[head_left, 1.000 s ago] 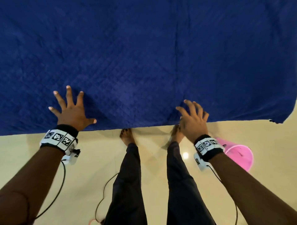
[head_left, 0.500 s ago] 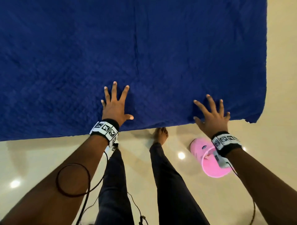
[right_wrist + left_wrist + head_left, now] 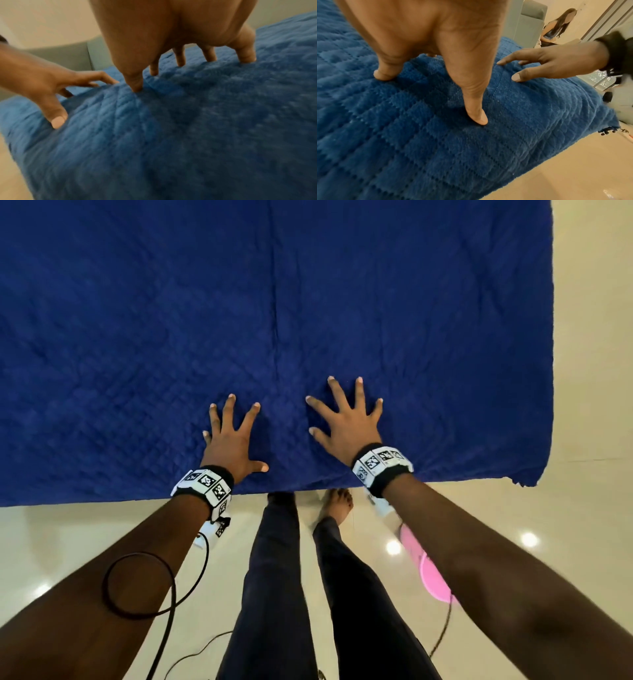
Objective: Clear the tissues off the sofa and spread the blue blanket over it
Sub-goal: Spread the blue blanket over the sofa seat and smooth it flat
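Observation:
The quilted blue blanket (image 3: 274,320) lies spread flat and fills the upper part of the head view, hiding the sofa under it. My left hand (image 3: 233,436) rests flat on it near the front edge, fingers spread and straight. Just to its right my right hand (image 3: 346,419) also lies flat with splayed fingers. In the left wrist view my fingertips (image 3: 477,119) press into the blanket (image 3: 436,148) and my right hand (image 3: 539,67) shows beside them. The right wrist view shows fingertips (image 3: 137,86) on the blanket (image 3: 205,135). No tissues are in view.
A pink bin (image 3: 431,570) stands on the shiny beige floor (image 3: 68,542) behind my right forearm. My legs and bare foot (image 3: 337,503) are at the blanket's front edge. Another person (image 3: 556,28) sits by a grey sofa (image 3: 530,21) in the background. The blanket's right corner (image 3: 527,477) hangs down.
Both hands have slid to the right along the blanket's front edge and come close together; the right hand moved further onto the blanket. My view shifted right.

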